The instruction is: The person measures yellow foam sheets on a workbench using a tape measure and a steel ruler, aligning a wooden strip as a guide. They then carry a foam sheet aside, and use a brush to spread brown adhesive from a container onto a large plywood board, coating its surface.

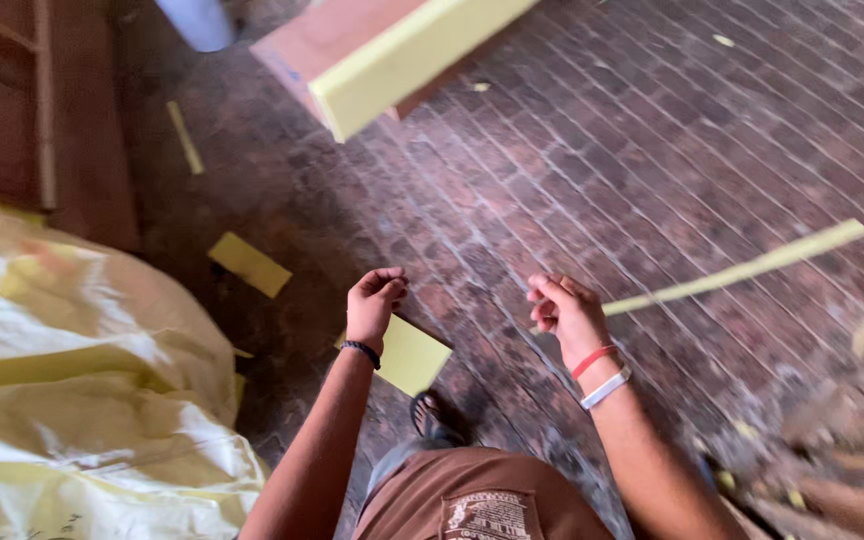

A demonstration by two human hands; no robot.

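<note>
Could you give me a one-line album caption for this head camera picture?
Both hands, left hand and right hand, curled and empty above a brick floor scattered with yellow foam pieces.

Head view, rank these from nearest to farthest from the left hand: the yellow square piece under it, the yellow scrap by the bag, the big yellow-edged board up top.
From the left hand:
1. Square piece, just below and right of the hand.
2. Scrap, on the floor to its left.
3. Board, far up at the top of the view.
</note>
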